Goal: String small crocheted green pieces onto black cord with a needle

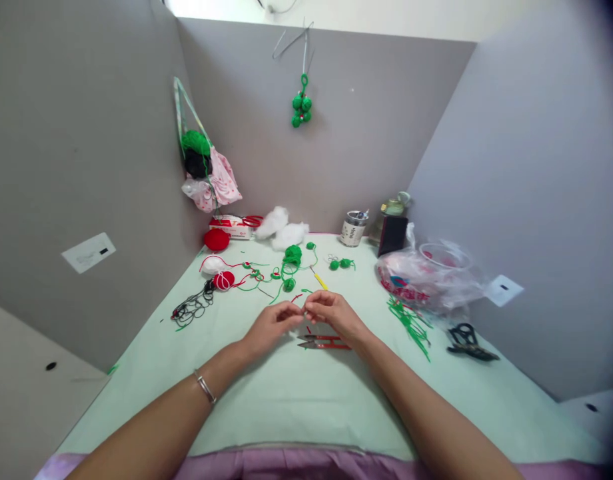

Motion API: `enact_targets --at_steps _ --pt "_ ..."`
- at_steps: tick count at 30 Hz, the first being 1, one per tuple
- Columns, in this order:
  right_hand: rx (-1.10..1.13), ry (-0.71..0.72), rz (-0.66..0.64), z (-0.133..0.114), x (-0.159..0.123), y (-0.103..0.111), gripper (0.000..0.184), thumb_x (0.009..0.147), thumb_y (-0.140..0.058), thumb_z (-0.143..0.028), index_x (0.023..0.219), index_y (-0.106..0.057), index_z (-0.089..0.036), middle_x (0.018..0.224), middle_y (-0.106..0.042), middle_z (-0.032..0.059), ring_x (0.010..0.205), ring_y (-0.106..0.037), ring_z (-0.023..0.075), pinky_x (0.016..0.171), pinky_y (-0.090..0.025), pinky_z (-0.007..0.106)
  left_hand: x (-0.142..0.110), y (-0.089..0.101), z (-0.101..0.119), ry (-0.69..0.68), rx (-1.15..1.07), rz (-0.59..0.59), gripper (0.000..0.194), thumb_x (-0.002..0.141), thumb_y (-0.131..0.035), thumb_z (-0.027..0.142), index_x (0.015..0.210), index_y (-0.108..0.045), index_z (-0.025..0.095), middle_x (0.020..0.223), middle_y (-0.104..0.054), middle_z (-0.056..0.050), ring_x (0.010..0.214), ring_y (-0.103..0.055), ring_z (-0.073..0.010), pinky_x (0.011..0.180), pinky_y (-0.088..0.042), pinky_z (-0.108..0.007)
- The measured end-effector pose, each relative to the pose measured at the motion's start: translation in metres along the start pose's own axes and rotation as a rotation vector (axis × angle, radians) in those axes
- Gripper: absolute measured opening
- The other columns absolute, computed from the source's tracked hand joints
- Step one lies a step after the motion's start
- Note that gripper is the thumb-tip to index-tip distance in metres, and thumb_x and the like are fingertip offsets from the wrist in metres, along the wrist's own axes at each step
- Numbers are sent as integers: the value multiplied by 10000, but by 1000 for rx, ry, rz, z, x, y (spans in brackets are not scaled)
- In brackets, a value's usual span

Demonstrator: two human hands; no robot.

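My left hand [279, 325] and my right hand [334, 313] meet over the middle of the table, both with fingers pinched. Their fingertips touch around something too small to make out. Thread snips [326, 343] with red handles lie just below my right hand. Short red yarn scraps [297, 298] are close to the fingertips. Beyond them lie a yellow-handled crochet hook [320, 281], a green crocheted ball [289, 285] and a ball of green yarn [292, 255]. Small green crocheted rings [256, 274] with loose tails are off to the left.
Red yarn [224, 280] and tangled dark cord [194, 307] lie left. White stuffing [290, 235] and a tin [354, 229] stand at the back. On the right are a plastic bag [426, 273], green yarn strands [410, 327] and black scissors [469, 343]. Grey partitions [356, 127] enclose the table.
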State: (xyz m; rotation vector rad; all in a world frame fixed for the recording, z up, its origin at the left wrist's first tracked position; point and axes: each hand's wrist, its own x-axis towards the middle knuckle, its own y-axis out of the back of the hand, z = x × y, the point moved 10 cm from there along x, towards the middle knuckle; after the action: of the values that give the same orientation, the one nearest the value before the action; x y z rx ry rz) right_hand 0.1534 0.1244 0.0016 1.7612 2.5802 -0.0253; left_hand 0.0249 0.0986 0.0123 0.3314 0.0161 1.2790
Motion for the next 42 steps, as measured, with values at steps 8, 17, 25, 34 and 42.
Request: enact_targets --at_steps 8,17,25,34,42 --pt "-150 28 45 -19 -5 13 381 819 -616 -564 857 -552 -190 841 -664 31 547 -500 89 553 -416 244 7 81 8 29 238 49 170 749 -696 355 681 -701 200 731 -669 -11 726 -579 -185 688 -440 -277" --pt "-856 15 218 -13 -4 41 116 813 -597 -183 793 -710 -199 795 -673 51 765 -565 193 688 -344 284 -43 248 -39 273 563 377 192 655 -655 393 667 -708 208 575 -627 -14 549 -510 -181 525 -352 -275" --pt "-1110 -31 183 -9 0 39 165 885 -569 -225 891 -733 -217 872 -722 52 807 -616 202 689 -360 271 -41 258 -54 261 708 460 179 662 -682 370 740 -753 225 741 -708 -63 697 -604 -240 617 -406 -313" --pt "-1090 -7 147 -7 -1 31 150 877 -569 -217 866 -718 -211 839 -713 48 774 -594 197 680 -348 278 -33 248 -51 158 737 504 54 663 -710 275 617 -721 249 770 -665 -66 825 -570 -268 745 -399 -333" --pt "-831 40 214 -11 2 43 144 829 -566 -279 798 -677 -193 732 -651 33 684 -536 176 649 -338 288 -44 265 -32 62 474 666 228 764 -584 426 793 -628 205 808 -680 -51 792 -608 -227 768 -450 -327"
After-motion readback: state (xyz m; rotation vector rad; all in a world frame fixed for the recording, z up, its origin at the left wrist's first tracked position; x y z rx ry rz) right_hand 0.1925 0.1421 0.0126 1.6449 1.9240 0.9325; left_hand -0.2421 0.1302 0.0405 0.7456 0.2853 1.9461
